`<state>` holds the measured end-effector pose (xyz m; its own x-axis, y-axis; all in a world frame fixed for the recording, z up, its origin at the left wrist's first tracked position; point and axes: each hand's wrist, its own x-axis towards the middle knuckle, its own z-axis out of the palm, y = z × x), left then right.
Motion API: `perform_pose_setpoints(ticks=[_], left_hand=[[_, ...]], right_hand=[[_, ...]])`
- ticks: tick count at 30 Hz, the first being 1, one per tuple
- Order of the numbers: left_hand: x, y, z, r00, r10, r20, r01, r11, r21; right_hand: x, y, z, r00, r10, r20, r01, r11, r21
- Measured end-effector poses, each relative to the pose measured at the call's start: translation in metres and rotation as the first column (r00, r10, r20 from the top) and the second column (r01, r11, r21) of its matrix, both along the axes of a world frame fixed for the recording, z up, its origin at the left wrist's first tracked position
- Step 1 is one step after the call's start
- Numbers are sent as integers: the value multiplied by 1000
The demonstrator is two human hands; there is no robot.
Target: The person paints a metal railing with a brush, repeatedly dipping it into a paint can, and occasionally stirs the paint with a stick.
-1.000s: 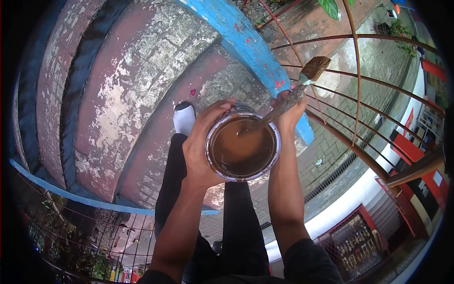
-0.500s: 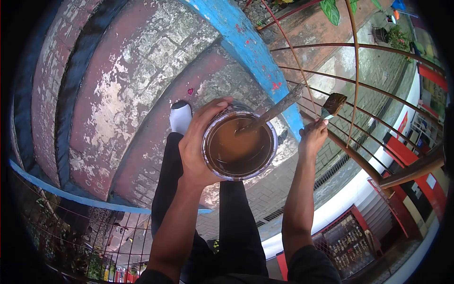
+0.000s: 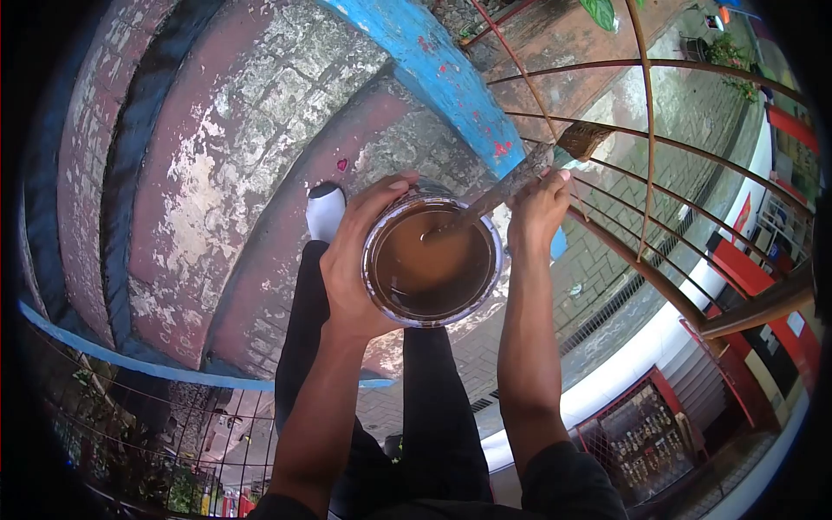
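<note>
One head-worn camera looks forward and down, close above the can [image 3: 435, 321]. The wearer's legs [image 3: 438, 399] show at six o'clock.

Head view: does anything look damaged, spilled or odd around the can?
Damaged, yes: the reddish paint on the steps has flaked off in large patches, baring pale and grey surface, and the blue edging carries stray red marks. I see no obvious spill around the can in the left hand.
</note>
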<state>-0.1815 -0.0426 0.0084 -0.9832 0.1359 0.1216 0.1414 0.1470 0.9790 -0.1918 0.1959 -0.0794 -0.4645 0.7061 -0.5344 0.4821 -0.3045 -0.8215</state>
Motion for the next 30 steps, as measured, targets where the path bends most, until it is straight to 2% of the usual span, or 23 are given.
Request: perform_pose_setpoints(ticks=[2,4,6,9,10,12,14,16,18,20,26,28,30], left_hand=[[1,3,-2,1000,-3,21,3,1000,11],[2,5,-1,1000,-13,24,12,1000,10],[1,6,0,1000,-17,23,17,1000,2],[3,7,-1,1000,-23,14,24,999,-28],[4,8,-2,1000,-27,7,27,999,-25],[4,11,-2,1000,-30,-2,30,999,-18],[3,12,0,999,-44,-15,44,998,-34],[4,13,-1,999,-36,-2,36,999,-7],[4,14,-1,1000,-25,14,24,1000,18],[5,12,-1,999,-32,14,31,999,36],[4,8,-2,999,-37,17,36,999,16],[5,9,-2,999,-35,10,35,999,12],[6,11,-3,999,-36,3,36,999,7]], right_hand=[[3,-4,-6,1000,16,1,-16,1000,-27],[-1,-14,-3,983,176,54,-177,984,12],[-4,-6,-21,982,188,26,-188,982,14],[-14,7,-31,997,-16,-74,4,988,-154],[-13,7,-29,997,-19,-72,7,988,-154],[-13,9,-23,975,-200,-98,182,968,-172],[-1,7,-24,971,-186,-152,154,968,-196],[8,0,-19,930,-327,-171,287,932,-222],[21,11,-17,932,-297,-207,246,939,-239],[23,16,-11,955,-247,-166,208,953,-220],[-8,21,3,950,-193,-247,173,980,-101],[-23,-9,20,987,-87,-132,107,982,154],[-18,-15,20,993,-48,-106,64,985,157]])
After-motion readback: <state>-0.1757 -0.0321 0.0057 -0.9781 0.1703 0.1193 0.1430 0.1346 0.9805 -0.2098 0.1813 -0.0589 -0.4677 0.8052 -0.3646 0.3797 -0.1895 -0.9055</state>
